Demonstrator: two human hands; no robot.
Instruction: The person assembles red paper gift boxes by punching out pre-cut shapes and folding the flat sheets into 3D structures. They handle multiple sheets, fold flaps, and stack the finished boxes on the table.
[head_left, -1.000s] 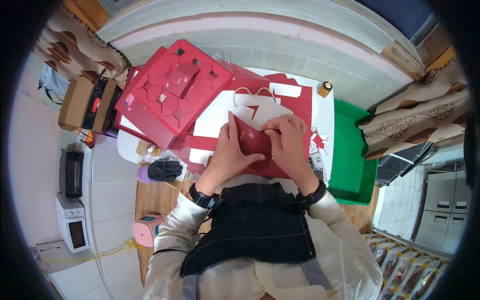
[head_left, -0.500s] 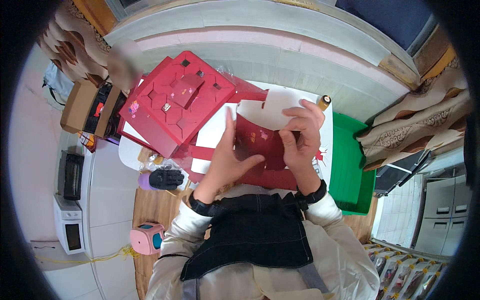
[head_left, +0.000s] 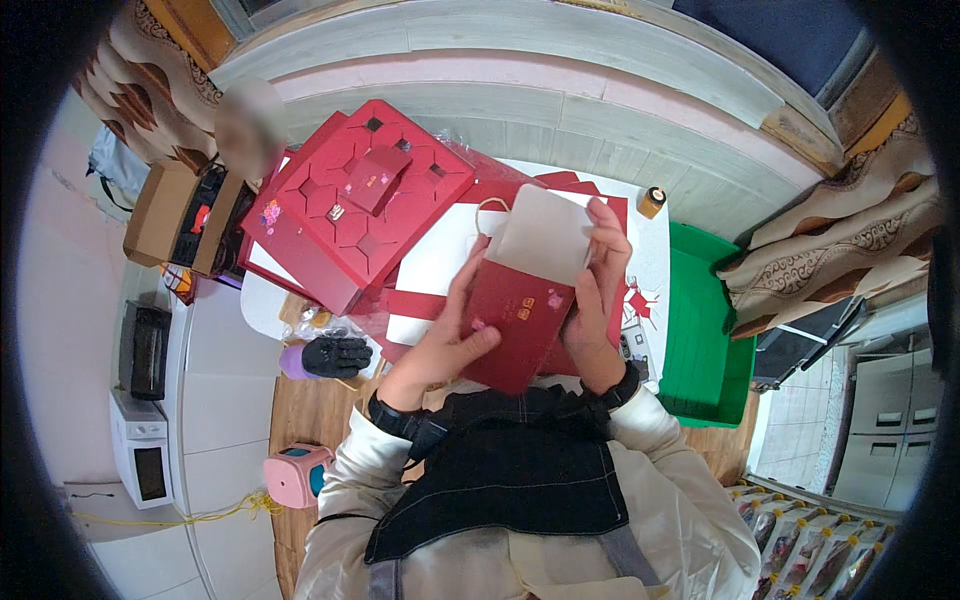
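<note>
A small red cardboard box (head_left: pixel 517 315) with gold marks and pink flowers is held in front of my body. Its pale flap (head_left: pixel 543 238) stands up at the far end, and a thin beige cord loop (head_left: pixel 490 206) shows beside it. My left hand (head_left: pixel 445 340) grips the left side, thumb across the red face. Along the right side, my right hand (head_left: pixel 597 310) holds on, with its fingers behind the flap. Beneath lie red and white cardboard sheets (head_left: pixel 425 262). To the left rests a large red tray with slotted cutouts (head_left: pixel 330 215), a small curved red card (head_left: pixel 378 180) upon it.
The white table (head_left: pixel 652 245) bears a small amber bottle (head_left: pixel 652 202) and red scraps (head_left: pixel 640 300). A green bin (head_left: pixel 705 330) stands to the right. On the left are a black glove (head_left: pixel 335 357), an open brown carton (head_left: pixel 160 215) and a pink stool (head_left: pixel 292 475).
The red piece has turned from a wide, opened shape to a narrower, tilted box with its flap up. Both hands have shifted along with it, and the cord loop has come into view.
</note>
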